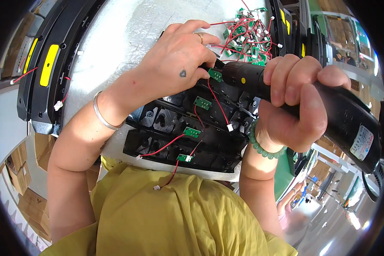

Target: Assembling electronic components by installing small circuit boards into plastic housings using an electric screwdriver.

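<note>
My right hand (294,96) is wrapped round a black electric screwdriver (248,79), its nose pointing left. At that nose, my left hand (175,57) has thumb and forefinger closed together, beside a small green circuit board (215,75) with a red-black lead. What lies between those fingertips is hidden. The screwdriver's tip is also mostly hidden. Black plastic housings (134,143) lie side by side below my hands. More boards sit on them: one in the middle (202,103), another lower (192,132), and one at the near edge (185,158).
A pile of green boards with red leads (247,36) lies at the far right of the pale foam-covered surface (115,34). Black housings with yellow labels (50,66) stand at the left, others (283,19) at the far right. Cardboard boxes (19,170) are lower left.
</note>
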The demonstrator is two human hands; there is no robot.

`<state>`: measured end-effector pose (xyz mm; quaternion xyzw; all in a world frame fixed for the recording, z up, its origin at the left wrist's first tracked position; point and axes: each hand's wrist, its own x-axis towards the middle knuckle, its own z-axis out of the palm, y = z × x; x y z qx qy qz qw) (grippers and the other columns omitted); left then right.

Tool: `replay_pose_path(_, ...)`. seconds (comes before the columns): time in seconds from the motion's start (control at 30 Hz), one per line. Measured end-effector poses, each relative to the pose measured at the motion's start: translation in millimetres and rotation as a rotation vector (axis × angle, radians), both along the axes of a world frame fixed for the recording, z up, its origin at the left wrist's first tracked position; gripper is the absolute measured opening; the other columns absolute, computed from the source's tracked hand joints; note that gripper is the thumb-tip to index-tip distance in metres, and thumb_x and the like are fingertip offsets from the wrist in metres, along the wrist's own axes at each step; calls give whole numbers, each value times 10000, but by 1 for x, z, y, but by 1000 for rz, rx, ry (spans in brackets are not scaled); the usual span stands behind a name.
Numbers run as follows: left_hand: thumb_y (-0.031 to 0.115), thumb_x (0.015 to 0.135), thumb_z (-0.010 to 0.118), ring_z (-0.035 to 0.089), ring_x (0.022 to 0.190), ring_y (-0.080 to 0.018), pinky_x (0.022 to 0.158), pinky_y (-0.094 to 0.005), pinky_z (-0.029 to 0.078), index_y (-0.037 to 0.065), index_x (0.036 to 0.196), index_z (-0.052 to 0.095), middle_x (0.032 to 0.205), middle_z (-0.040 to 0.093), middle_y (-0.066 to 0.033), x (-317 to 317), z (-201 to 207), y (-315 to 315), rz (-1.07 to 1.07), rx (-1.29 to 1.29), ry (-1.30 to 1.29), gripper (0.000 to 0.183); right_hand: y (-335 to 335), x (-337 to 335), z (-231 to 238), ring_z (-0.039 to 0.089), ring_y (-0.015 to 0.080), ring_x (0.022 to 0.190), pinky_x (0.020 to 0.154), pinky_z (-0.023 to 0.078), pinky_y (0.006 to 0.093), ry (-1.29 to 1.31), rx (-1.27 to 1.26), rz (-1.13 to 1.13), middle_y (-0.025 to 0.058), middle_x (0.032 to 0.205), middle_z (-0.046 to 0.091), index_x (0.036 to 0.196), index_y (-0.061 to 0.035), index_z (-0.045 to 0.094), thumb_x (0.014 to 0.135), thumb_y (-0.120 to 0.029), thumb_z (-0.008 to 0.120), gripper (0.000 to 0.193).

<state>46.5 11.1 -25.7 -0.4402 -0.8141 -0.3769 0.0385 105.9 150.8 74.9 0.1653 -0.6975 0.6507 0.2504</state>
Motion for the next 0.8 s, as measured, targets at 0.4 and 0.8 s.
replay_pose_path(0.4,105,700,703,453,1198,-283,967,-436,346,61,816,662,1231,569,-61,1,2,-2,-23,-1,-43,131,-6,-4,1,336,129,434,514,385,317,-51,25,13,34,591,379,982,-46,442,718,-97,411,270)
replay_pose_path(0.8,19,669,704,562,977,-293,882,-370,412,29,849,631,1120,635,-75,-15,6,3,-216,-21,70,195,86,93,33,373,83,503,575,336,276,-31,1,-71,-31,619,397,1102,-64,543,758,-121,475,355)
